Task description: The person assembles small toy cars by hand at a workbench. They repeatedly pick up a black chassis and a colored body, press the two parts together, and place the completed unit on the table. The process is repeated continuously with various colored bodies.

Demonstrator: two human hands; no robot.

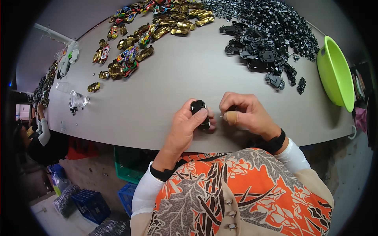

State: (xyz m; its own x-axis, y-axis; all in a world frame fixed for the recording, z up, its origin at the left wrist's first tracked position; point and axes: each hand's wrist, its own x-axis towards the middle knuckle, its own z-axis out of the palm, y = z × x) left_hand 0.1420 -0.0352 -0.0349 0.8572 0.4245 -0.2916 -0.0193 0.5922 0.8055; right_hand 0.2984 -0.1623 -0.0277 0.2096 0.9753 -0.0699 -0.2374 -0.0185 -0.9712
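Near the table's front edge my left hand (188, 120) is closed around a glossy black toy car (198, 105), thumb pressed on its top. Just to the right, apart from the car, my right hand (246, 114) is closed in a pinch. Its thumb has a tan covering on the tip. A small pale bit shows at the fingertips and something dark behind them; I cannot make out what they are. Beyond the right hand lies a heap of dark toy car chassis (267, 55). Gold and multicoloured toy car bodies (126, 59) lie in loose groups at the far left.
A large pile of small black and silver wheel parts (271, 19) covers the far right. A lime green basin (336, 74) leans at the right edge. At left stands a clear plastic cup (78, 100). Another person (41, 133) sits farther left. Below is a green crate (128, 163).
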